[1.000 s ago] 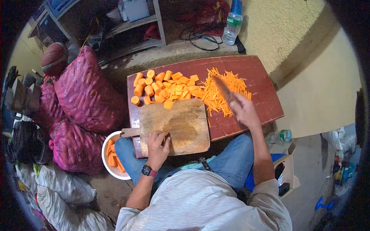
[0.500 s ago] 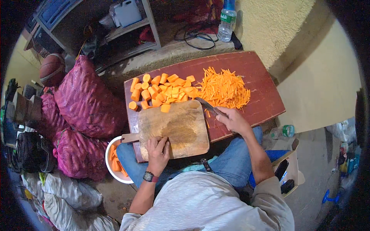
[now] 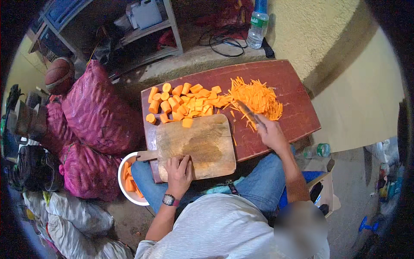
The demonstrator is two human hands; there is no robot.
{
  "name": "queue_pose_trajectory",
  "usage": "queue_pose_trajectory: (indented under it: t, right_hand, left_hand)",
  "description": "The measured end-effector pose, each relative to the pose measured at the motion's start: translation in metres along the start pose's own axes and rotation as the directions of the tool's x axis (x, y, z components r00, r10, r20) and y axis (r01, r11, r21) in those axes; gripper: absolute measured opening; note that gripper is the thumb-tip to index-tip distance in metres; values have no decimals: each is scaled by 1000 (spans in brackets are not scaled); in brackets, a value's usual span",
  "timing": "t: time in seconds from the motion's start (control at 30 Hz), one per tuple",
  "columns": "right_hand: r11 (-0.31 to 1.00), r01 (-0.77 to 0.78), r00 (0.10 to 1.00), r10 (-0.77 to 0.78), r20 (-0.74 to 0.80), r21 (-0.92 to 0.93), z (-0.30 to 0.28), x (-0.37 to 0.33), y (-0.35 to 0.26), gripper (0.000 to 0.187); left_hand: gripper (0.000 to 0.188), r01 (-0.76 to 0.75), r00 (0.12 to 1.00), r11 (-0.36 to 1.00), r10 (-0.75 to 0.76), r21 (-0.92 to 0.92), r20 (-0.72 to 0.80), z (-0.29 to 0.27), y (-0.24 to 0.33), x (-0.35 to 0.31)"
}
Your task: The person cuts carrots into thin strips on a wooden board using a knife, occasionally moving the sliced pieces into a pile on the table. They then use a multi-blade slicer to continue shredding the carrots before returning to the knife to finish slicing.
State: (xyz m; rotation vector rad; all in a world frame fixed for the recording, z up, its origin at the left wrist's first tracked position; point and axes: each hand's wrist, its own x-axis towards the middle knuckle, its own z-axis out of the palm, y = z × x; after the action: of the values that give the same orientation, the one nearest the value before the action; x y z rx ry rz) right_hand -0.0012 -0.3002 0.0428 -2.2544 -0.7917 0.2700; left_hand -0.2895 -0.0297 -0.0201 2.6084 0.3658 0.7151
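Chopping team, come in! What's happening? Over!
Left hand on board. Right hand gripping knife by carrot sticks. Carrot chunk at board's far edge.

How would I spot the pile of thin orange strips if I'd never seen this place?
Find the dark red tabletop in front of the seated person. On it, just right of the blocky orange chunks, lies a loose heap of orange strips. Unlike those chunks, its pieces are long, thin sticks.

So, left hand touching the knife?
Apart. The head view shows part of the cutting board lying between the left hand and the knife in the right hand.
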Motion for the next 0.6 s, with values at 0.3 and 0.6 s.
queue_pose_trajectory:
  t: [0.3,0.6]
  right_hand:
    - [990,-62,997,66,-27,128,-13,1,-20,40]
    - [950,-31,999,25,23,310,39,24,-31,35]
  left_hand:
    - [28,2,1000,1000,-3,30,12,-2,1,1]
    - [28,-2,1000,999,1,34,21,-3,2,1]
